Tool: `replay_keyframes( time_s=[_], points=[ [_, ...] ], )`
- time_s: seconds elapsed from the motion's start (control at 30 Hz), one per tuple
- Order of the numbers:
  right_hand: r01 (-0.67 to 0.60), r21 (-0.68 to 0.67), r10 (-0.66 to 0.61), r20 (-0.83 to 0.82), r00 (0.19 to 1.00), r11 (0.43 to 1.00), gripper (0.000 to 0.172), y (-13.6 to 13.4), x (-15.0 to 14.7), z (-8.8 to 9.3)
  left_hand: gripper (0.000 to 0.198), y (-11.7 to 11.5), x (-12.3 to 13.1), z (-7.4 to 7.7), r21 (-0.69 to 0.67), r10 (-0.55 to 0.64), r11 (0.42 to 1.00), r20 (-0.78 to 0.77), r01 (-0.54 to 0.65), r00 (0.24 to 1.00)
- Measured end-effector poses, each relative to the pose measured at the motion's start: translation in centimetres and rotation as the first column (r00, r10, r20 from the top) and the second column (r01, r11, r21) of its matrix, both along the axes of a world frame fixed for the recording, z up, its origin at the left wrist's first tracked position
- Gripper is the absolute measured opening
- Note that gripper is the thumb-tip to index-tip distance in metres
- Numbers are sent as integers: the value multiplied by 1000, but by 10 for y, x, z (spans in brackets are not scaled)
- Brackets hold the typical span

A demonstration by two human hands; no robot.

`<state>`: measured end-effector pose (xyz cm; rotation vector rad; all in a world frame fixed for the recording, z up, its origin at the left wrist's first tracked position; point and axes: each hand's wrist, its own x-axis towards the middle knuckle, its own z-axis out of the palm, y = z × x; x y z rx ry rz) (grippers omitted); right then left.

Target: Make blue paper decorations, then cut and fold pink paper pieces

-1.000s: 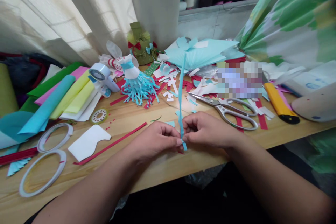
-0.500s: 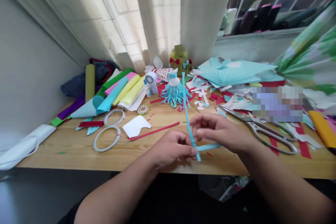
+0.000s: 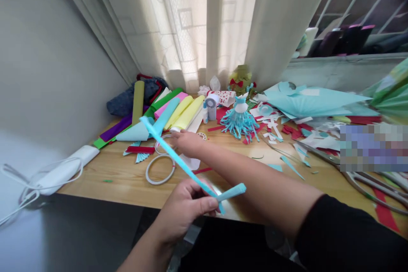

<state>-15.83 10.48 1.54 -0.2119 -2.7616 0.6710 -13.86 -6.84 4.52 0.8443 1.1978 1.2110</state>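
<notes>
My left hand [image 3: 194, 202] is closed near the table's front edge, pinching a light-blue paper strip [image 3: 178, 159] near its lower end. From there the strip slants up and left over the table. A short rolled light-blue paper piece [image 3: 234, 191] crosses it at the pinch and points right. Stretched across to the left, my right hand [image 3: 186, 142] has its fingers extended at the upper white tape roll [image 3: 159, 146]; whether they touch it I cannot tell. A second white tape roll [image 3: 149, 178] lies nearer to me. Behind my right wrist, a white paper piece [image 3: 191, 162] is partly covered.
Colored paper rolls [image 3: 181, 112] lie at the back left. A fringed light-blue paper figure [image 3: 240, 121] stands at the back middle. Large scissors [image 3: 342, 165] rest among paper scraps on the right. A white power strip [image 3: 72, 170] with cables sits at the left edge.
My right hand has left the blue paper and reached left to the tape rolls. The strip in my left hand has swung from upright to leaning left. The view has shifted left.
</notes>
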Motion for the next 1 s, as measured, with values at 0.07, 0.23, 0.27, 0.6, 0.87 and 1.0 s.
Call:
replay_keyframes(
  time_s=[0.07, 0.23, 0.27, 0.6, 0.87, 1.0],
  points=[
    [-24, 84, 20, 51, 999, 996, 24, 3, -20, -2, 12, -4, -11, -2, 32, 14, 999, -46, -13, 999],
    [-82, 50, 81, 28, 996, 995, 11, 6, -11, 14, 10, -2, -29, -2, 76, 33, 997, -234, -16, 972],
    [-85, 22, 85, 11, 996, 996, 12, 7, 2, 21, 10, 0, -30, 0, 109, 52, 994, -256, -25, 965],
    [-77, -765, -187, -251, 950, 639, 45, 11, 236, 25, 7, 69, 29, 27, 304, 299, 895, 134, -327, 945],
    [-307, -919, -503, -392, 770, 246, 26, -8, 319, -3, 20, 140, 104, 7, -21, -72, 996, 337, 84, 939],
    [-266, -936, -584, -352, 732, 230, 19, -3, 333, -12, 32, 146, 109, -5, -47, -166, 980, 327, 191, 930]
  ],
)
